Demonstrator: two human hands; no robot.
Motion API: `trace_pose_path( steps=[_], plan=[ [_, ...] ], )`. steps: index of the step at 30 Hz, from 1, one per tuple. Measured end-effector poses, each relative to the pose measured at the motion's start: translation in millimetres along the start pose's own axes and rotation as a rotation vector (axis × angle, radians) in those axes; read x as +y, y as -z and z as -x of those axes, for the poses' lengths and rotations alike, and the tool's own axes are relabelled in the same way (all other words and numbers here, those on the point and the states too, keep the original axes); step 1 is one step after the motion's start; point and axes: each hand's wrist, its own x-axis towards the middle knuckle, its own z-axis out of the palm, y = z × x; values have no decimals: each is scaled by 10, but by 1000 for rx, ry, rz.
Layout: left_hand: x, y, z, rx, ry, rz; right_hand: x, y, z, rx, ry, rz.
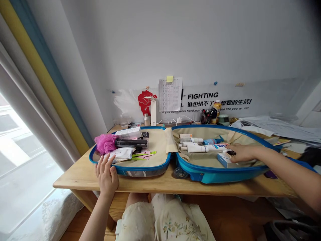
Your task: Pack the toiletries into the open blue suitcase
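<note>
A blue suitcase (pixel 150 170) lies spread flat on the table, both beige-lined halves facing up. My left hand (pixel 106 174) rests with fingers spread on the near rim of the left half, close to a white packet (pixel 122 155) and a pink bath puff (pixel 105 143). Inside the right half, my right hand (pixel 242 153) has thumb and fingers around a small box with a black-and-white face (pixel 231 153). Directly under it sits a blue-and-white box (pixel 223 161). To its left lie a toothpaste tube (pixel 218 146), a white tube (pixel 197 148) and a blue tube (pixel 212 140).
The left half also holds a black cylinder (pixel 131 143), a white box (pixel 127 133) and green-edged packs (pixel 142 155). Behind the suitcase stand a desk lamp (pixel 153 112) and a yellow bottle (pixel 216 110). Papers (pixel 273 129) cover the right back of the wooden table (pixel 75 172).
</note>
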Motion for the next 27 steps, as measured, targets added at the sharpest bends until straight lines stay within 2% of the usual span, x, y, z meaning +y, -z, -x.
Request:
trace_pose_path(
  steps=[3, 5, 7, 9, 12, 15, 18, 22, 27],
  plan=[
    [6, 4, -3, 3, -2, 0, -95, 112, -11, 60, -15, 19],
    [9, 6, -4, 3, -7, -4, -277, 274, -22, 186, 51, 37],
    [11, 7, -4, 2, -7, -6, -588, 474, -43, 358, 216, 44],
    [12, 6, -4, 2, 1, -4, -1011, 665, -91, 483, 423, 24],
    [13, 5, -5, -6, 11, -4, -1738, 861, -250, 508, 684, -4],
    [15, 5, -5, -15, 18, 0, -2395, 923, -492, 465, 817, 22],
    [16, 6, -4, -19, 22, 2, -2865, 887, -723, 417, 884, 47],
    [18, 6, -4, -16, 17, 4, -3198, 752, -912, 386, 929, 50],
    [18, 6, -7, -14, 19, 3, -3305, 609, -991, 371, 957, 13]
  ],
)
